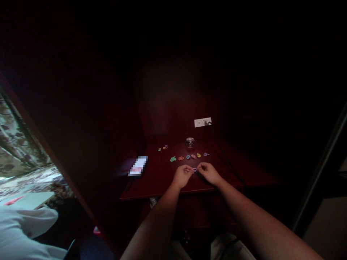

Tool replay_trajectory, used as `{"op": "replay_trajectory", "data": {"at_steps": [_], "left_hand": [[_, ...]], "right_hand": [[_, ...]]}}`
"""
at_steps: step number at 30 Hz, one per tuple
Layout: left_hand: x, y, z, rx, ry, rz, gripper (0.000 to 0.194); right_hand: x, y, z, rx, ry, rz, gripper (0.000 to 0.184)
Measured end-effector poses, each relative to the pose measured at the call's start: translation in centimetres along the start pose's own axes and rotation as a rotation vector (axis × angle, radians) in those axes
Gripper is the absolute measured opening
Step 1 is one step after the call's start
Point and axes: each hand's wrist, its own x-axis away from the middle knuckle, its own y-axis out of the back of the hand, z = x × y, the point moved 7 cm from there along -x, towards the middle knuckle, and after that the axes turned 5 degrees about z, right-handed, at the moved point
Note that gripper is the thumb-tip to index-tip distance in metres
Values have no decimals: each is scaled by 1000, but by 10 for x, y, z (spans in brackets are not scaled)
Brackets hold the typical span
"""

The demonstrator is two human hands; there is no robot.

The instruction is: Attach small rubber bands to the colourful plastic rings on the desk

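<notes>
Left hand (182, 176) grasps with its fingertips one end of a small pale-purple band (195, 169), and the right hand (208, 172) pinches the other end. So the band is between the two hands, over the near part of the dark red desk (157, 186); whether it touches the surface, I cannot tell. At the left of the scene hangs a patterned curtain (16, 144), and nearer lies a pale cloth (24, 227). On the left part of the desk is a phone (138, 166), its bright screen blurred into squares. Farther, to its right, lie a few small loops (164, 147). Then comes a row of bands, just far of the hands: green group (173, 159), red-orange group (181, 158), blue group (188, 157), pink group (193, 156), yellow group (198, 155) and purple group (206, 154). Behind the row's middle stands a clear jar (190, 143). On the far wall, more to the right, is a white socket panel (199, 123) with a plug (207, 122) in it. Dark cable (230, 165) crosses the right part of the desk.
</notes>
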Motion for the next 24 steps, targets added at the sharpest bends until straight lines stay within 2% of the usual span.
{"op": "replay_trajectory", "data": {"at_steps": [12, 24], "left_hand": [[1, 1, -3, -26, 1, 0, 14], [1, -1, -5, -101, -29, 37, 13]], "right_hand": [[2, -3, 4, -17, 1, 56, 20], [0, -1, 0, 46, 3, 20, 18]]}}
